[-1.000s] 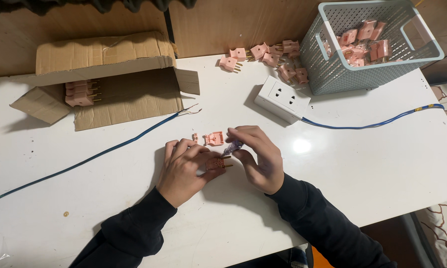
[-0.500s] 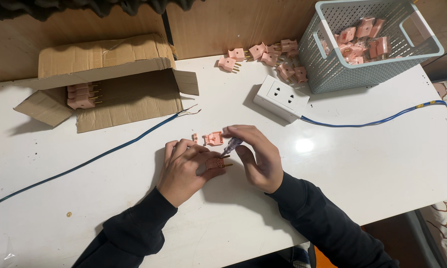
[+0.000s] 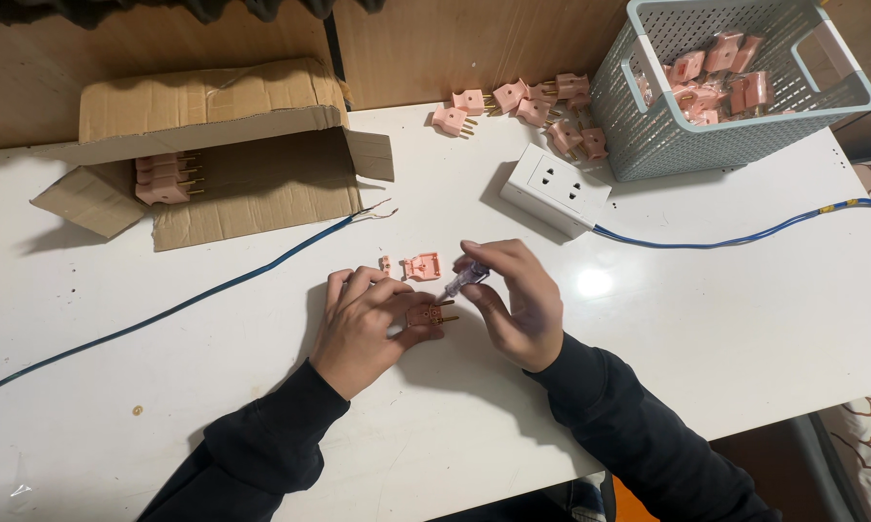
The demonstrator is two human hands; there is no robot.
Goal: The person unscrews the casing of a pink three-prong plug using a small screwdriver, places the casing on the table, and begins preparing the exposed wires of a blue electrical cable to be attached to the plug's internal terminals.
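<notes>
We see the left hand (image 3: 363,324) pinning an opened pink plug (image 3: 424,315) flat on the white tabletop (image 3: 725,338) so it stays steady, while the right hand (image 3: 514,302) pinches a small screwdriver (image 3: 465,281) angled onto it, plug cover (image 3: 422,266) set just beyond.

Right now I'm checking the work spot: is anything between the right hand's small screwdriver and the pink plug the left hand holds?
Nothing visible. The screwdriver in the right hand points down at the pink plug pinned by the left hand; the loose cover lies behind.
</notes>
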